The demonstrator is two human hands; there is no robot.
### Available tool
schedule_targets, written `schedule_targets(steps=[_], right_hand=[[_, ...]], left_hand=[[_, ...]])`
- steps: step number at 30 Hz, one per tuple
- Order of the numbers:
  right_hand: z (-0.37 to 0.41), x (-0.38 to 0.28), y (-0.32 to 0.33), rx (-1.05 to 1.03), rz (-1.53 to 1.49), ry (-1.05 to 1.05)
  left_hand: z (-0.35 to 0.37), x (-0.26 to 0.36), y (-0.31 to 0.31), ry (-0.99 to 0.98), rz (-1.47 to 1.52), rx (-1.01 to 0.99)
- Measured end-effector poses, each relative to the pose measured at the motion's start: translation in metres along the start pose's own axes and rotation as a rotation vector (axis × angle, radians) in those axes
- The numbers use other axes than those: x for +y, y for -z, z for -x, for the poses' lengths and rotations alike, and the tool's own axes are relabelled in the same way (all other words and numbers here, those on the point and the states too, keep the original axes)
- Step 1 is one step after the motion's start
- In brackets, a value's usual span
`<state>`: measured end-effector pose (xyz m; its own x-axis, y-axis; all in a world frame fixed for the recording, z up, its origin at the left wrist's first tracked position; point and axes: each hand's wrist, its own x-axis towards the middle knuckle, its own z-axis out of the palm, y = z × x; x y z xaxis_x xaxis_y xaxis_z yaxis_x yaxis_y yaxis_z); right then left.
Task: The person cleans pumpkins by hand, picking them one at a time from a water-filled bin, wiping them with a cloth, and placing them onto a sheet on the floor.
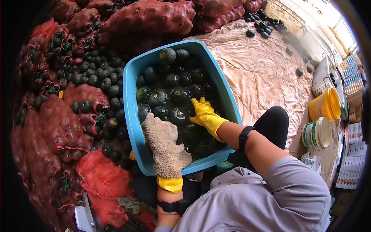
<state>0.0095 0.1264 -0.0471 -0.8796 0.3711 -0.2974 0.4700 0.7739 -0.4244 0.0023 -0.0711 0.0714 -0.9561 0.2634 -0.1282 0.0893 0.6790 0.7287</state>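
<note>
A blue plastic tub (130, 108) of dark water holds several small dark green pumpkins (157, 97), some partly under the surface. My right hand (208, 117), in a yellow rubber glove, reaches in at the tub's right side. Its fingers are spread at the water beside a wet pumpkin (178, 115); I see nothing held in it. A beige fleecy cloth or mitt (164, 143) covers my left hand, with only the yellow glove cuff (170, 184) showing below. That hand lies over the tub's lower left part, near the pumpkins, its fingers hidden under the fleece.
Many loose pumpkins (104, 73) and red mesh sacks (58, 120) crowd the left side. More full sacks (150, 19) lie behind the tub. A tan sheet (259, 69) covers the floor at right, with pumpkins (264, 25) at its far end. Yellow (324, 105) and white (317, 133) buckets stand right.
</note>
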Motion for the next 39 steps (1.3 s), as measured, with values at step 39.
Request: schedule_targets(steps=[39], right_hand=[[0.116,-0.019,0.020,0.287,-0.586,0.421]], left_hand=[[0.041,-0.014,-0.040,-0.622,-0.011,0.004]])
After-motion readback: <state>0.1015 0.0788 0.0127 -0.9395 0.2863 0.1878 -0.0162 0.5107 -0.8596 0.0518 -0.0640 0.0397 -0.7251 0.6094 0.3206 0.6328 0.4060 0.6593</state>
